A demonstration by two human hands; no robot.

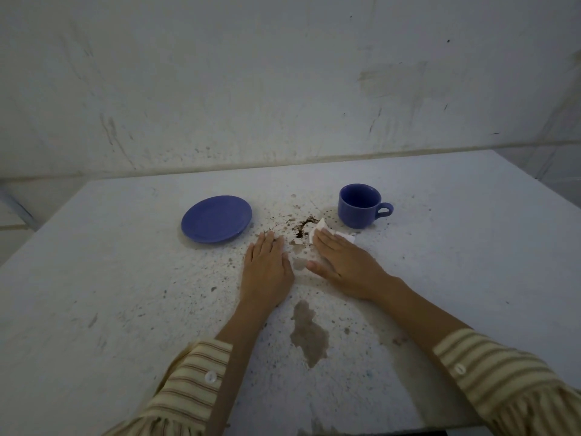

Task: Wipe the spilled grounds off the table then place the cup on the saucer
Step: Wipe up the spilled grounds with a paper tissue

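Observation:
A blue saucer (216,219) lies empty on the white table (94,278), left of centre. A blue cup (359,205) stands upright to the right, handle pointing right. Between them is a dark patch of spilled grounds (303,226) with scattered specks around it. My right hand (344,264) lies flat, fingers pressing a white tissue (323,229) onto the table just right of the grounds and in front of the cup. My left hand (267,269) rests flat on the table, palm down, fingers together, just below the saucer's right edge and left of the grounds.
A grey-brown stain (309,333) marks the table between my forearms. The table's far edge meets a scuffed white wall (283,89). Striped sleeves cover both forearms near the table's front edge.

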